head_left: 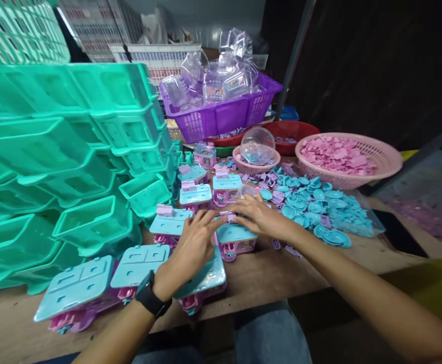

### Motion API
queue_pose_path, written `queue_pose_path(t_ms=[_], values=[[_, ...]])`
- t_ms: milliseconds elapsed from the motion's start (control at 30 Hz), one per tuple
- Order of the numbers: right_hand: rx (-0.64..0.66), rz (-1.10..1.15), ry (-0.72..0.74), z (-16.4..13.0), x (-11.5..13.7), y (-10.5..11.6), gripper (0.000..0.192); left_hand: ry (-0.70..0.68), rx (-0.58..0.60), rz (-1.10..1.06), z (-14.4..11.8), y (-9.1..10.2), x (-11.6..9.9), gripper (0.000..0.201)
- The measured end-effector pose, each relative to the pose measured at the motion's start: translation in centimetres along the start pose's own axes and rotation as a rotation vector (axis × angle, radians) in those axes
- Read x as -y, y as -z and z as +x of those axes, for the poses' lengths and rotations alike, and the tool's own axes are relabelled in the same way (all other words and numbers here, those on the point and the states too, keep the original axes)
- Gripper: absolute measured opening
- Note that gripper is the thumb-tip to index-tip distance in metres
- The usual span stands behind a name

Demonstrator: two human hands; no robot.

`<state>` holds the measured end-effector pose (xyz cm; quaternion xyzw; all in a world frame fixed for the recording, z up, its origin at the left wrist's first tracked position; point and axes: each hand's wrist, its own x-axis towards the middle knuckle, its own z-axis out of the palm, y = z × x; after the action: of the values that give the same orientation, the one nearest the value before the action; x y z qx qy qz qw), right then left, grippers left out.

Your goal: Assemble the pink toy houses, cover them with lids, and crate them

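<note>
Here, both hands close on one pink-and-blue toy house (233, 237) mid-tabletop (281, 273) — left hand (190, 253) pressing its near side, right hand (256, 216) pinching the far roof edge — so best press evenly, keeping neighbouring houses (196, 197) undisturbed.

The left hand (190, 247) covers most of a blue-topped toy house (205, 283), and the right hand (256, 215) hides whatever small piece its fingertips meet (too small to tell). The green tray stack (54, 167) runs off the left edge; the purple basket (221, 114) holds blurred clear shells.
</note>
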<state>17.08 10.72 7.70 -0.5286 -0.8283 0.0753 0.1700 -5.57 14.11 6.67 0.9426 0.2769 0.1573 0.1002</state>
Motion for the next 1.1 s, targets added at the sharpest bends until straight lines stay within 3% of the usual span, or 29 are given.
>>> queue_pose_path(t_ms=[200,300,400,500,633,867,967,1033,1100], values=[[-0.108,0.036,-0.053,-2.8,-1.9,1.1,0.032,0.016,-0.029,0.008,-0.1,-0.2,-0.3,0.06],[-0.148,-0.077,-0.234,-6.6,-3.9,1.6,0.029,0.028,-0.098,-0.069,0.0,-0.6,-0.5,0.043],[-0.102,-0.229,-0.438,-10.6,-5.1,0.3,0.028,0.031,-0.108,-0.092,0.4,-0.7,-0.6,0.04],[-0.117,-0.293,-0.571,-12.6,-5.6,-2.1,0.038,0.087,-0.062,-0.027,1.3,-0.8,-0.5,0.033],[-0.118,-0.259,-0.601,-11.8,-5.9,-3.7,0.036,0.154,-0.081,0.039,1.7,-0.9,-0.2,0.025],[-0.092,-0.089,-0.479,-10.2,-5.6,-1.9,0.027,0.075,-0.216,-0.015,0.1,-0.1,-1.0,0.017],[-0.216,0.044,-0.477,-10.2,-4.7,-1.1,0.032,0.081,-0.245,-0.074,-1.3,0.7,-1.2,0.01],[-0.31,0.141,-0.543,-9.9,-3.9,-0.7,0.041,0.083,-0.313,-0.114,-2.8,1.1,-1.4,0.007],[-0.322,0.267,-0.621,-8.9,-3.0,-0.4,0.051,0.05,-0.38,-0.161,-4.9,1.5,-1.4,0.009]])
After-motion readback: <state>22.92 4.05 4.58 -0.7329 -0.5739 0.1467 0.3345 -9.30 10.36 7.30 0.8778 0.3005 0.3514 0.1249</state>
